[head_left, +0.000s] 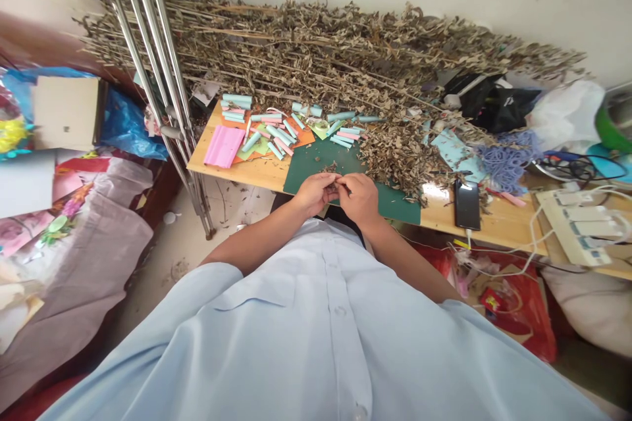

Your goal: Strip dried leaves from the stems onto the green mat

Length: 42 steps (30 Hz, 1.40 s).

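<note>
The left hand (312, 193) and right hand (360, 197) meet over the front edge of the mat (316, 156), the 2 pinching leaf bits (331, 189) between fingertips, probably because they're crumbly. The leaf pile (395, 156) lies just beyond, seemingly for easy reach; rolls (237, 100) sit apart.

Smooth, pale wood with a low sheen in the desk (506, 230), bright with glare towards the near right corner. Flat, matt finish on the green board (306, 164) at the near edge. Dry, rough and curled in the leaves (399, 151) over the board's right end; just as rough along the far edge in the stalks (306, 72). Towards the left edge, smooth, matt paper-like rolls (251, 141). Glossy black on the phone (467, 205); hard plastic in the power strip (575, 223) at the right end. Polished metal in the crutch (148, 33) beyond the left edge.
</note>
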Each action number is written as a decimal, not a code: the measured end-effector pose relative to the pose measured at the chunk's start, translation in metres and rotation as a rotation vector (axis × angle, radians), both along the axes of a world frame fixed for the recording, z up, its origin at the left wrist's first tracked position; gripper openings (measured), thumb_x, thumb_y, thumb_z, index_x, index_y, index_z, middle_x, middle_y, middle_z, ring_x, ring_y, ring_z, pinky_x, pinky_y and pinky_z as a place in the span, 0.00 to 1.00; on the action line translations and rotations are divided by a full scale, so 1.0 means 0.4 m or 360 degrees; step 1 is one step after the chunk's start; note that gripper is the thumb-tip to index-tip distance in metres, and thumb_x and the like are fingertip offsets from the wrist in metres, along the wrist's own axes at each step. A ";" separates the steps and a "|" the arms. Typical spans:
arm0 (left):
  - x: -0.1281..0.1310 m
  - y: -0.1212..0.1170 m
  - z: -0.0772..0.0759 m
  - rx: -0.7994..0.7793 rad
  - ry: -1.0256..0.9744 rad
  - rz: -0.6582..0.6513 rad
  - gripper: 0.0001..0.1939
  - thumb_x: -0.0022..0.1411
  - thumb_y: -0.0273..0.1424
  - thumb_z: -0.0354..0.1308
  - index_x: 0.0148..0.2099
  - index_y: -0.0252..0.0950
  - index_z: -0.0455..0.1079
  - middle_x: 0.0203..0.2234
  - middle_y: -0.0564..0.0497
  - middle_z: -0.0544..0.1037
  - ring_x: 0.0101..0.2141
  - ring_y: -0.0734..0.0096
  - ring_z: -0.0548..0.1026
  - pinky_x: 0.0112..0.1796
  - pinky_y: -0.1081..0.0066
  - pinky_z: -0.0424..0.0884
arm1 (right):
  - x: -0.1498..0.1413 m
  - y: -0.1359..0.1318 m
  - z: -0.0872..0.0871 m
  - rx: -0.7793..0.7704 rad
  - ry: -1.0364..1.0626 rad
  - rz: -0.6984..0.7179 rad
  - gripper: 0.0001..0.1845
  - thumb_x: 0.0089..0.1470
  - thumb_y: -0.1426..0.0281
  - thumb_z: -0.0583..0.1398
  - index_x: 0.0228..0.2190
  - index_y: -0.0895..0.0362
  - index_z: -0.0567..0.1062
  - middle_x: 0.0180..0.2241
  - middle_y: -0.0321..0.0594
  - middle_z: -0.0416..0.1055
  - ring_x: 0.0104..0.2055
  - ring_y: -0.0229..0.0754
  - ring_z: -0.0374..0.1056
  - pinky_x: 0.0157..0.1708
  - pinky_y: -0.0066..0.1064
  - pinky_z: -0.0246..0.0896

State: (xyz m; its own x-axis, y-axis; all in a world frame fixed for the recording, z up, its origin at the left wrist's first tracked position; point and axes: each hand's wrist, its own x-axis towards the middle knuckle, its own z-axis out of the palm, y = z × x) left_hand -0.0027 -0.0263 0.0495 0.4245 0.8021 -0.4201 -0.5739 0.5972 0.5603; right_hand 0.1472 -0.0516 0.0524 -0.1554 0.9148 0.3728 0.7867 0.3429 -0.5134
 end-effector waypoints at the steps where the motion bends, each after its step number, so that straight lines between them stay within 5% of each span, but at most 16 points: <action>1: -0.003 -0.001 0.003 0.0030 -0.0017 -0.0031 0.08 0.56 0.22 0.64 0.40 0.28 0.74 0.29 0.47 0.78 0.30 0.72 0.77 0.40 0.67 0.76 | 0.000 0.001 -0.001 -0.0015 0.0058 -0.0040 0.09 0.62 0.69 0.57 0.35 0.52 0.79 0.39 0.44 0.78 0.42 0.49 0.70 0.46 0.42 0.62; 7: -0.005 -0.005 0.011 0.0187 0.0063 -0.0132 0.11 0.56 0.20 0.64 0.43 0.27 0.75 0.33 0.44 0.80 0.35 0.70 0.80 0.46 0.65 0.76 | 0.006 0.008 0.008 -0.0160 0.0329 -0.0066 0.07 0.58 0.69 0.59 0.33 0.52 0.79 0.35 0.41 0.77 0.40 0.47 0.71 0.45 0.40 0.66; 13: -0.009 0.007 -0.005 0.0177 0.0189 -0.0076 0.08 0.60 0.23 0.64 0.43 0.29 0.74 0.32 0.45 0.80 0.32 0.70 0.80 0.41 0.66 0.78 | 0.016 0.011 0.016 -0.0230 0.0557 0.0057 0.09 0.58 0.69 0.60 0.35 0.51 0.82 0.40 0.41 0.77 0.44 0.44 0.72 0.48 0.39 0.67; 22: -0.015 0.008 -0.012 0.0312 0.0177 -0.0180 0.09 0.60 0.25 0.63 0.43 0.31 0.71 0.31 0.47 0.78 0.31 0.71 0.80 0.39 0.67 0.79 | 0.006 0.014 0.002 -0.0470 0.0891 -0.0205 0.06 0.49 0.65 0.65 0.30 0.54 0.81 0.35 0.40 0.79 0.35 0.43 0.74 0.40 0.37 0.69; 31: -0.011 0.000 -0.023 0.0410 0.0113 -0.0123 0.11 0.58 0.26 0.64 0.43 0.32 0.69 0.33 0.49 0.77 0.32 0.71 0.79 0.38 0.66 0.79 | 0.008 0.011 0.003 -0.0604 0.0938 -0.0214 0.14 0.48 0.63 0.66 0.37 0.55 0.81 0.35 0.40 0.80 0.35 0.43 0.74 0.39 0.36 0.70; 42: -0.007 -0.006 -0.019 0.0349 0.0208 -0.0156 0.14 0.59 0.32 0.68 0.42 0.31 0.68 0.32 0.49 0.78 0.31 0.72 0.80 0.39 0.67 0.79 | 0.010 -0.001 0.005 -0.0312 0.0758 -0.0183 0.05 0.52 0.67 0.64 0.28 0.53 0.81 0.34 0.40 0.79 0.38 0.44 0.74 0.41 0.36 0.69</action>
